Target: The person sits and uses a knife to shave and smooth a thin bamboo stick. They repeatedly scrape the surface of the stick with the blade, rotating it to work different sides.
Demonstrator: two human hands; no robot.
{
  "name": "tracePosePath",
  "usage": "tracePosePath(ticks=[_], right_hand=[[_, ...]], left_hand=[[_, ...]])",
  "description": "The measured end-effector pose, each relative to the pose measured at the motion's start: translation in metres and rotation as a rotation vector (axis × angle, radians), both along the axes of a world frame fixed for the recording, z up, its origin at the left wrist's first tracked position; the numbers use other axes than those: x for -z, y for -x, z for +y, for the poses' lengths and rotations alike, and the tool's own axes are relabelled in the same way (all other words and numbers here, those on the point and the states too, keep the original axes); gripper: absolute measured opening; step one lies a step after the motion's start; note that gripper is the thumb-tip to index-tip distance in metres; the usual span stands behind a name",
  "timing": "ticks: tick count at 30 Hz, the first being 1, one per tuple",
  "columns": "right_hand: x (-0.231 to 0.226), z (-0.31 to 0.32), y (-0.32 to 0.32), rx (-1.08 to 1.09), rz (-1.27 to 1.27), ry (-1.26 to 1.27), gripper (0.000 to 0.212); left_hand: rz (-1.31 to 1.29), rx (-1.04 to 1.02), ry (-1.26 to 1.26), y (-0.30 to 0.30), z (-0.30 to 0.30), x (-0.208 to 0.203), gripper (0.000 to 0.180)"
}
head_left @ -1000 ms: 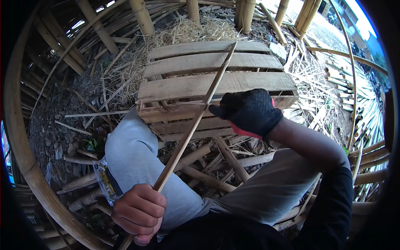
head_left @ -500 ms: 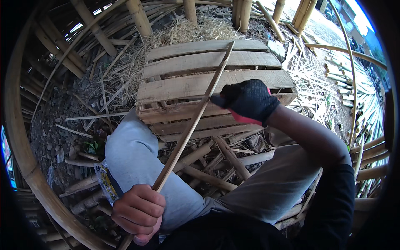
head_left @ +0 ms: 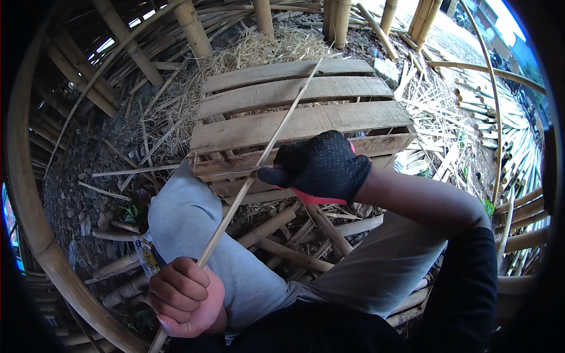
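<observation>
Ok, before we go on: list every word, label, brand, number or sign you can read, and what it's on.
Nothing readable.
Plastic packet, lower left: yellow-and-dark printing, too small and partly hidden to read.
Black-and-red glove: small pale marks, none legible as letters.
Wooden crate, bamboo strip: no lettering seen.

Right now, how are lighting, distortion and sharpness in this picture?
Head view: pale ground at upper right washes out; slanted brown bamboo poles at upper left sit shaded; the thick tan bamboo pole at left bows along the picture's rim, likely fisheye distortion; the black-gloved right hand looks fairly sharp.
</observation>
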State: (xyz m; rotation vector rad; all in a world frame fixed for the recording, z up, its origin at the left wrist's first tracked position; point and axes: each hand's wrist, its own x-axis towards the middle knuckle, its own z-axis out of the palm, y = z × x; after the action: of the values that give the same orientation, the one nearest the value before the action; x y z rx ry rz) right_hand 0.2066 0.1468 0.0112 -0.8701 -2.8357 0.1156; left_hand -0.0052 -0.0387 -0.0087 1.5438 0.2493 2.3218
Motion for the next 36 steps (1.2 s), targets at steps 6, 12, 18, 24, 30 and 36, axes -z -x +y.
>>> tracePosePath(ticks=[6, 12, 18, 24, 30, 36], right_hand=[[0.007, 0.037, -0.006, 0.005, 0.030, -0.089, 0.038], [0.025, 0.091, -0.037, 0.050, -0.161, -0.256, 0.036], [-0.007, 0.040, -0.008, 0.051, -0.112, -0.041, 0.040], [0.016, 0.112, -0.034, 0.233, -0.246, -0.124, 0.036], [0.003, 0.063, -0.015, 0.062, -0.212, -0.075, 0.037], [0.016, 0.092, -0.015, 0.202, -0.227, -0.122, 0.038]], left_hand=[[0.006, -0.008, 0.026, 0.004, -0.003, 0.003, 0.055], [0.017, 0.061, 0.039, 0.002, 0.000, 0.005, 0.056], [-0.056, 0.024, 0.056, 0.011, -0.003, 0.000, 0.056], [-0.046, 0.039, 0.067, 0.013, -0.003, 0.002, 0.056], [-0.096, 0.041, 0.102, 0.019, -0.002, 0.004, 0.057], [-0.048, 0.051, 0.105, 0.023, -0.004, 0.002, 0.057]])
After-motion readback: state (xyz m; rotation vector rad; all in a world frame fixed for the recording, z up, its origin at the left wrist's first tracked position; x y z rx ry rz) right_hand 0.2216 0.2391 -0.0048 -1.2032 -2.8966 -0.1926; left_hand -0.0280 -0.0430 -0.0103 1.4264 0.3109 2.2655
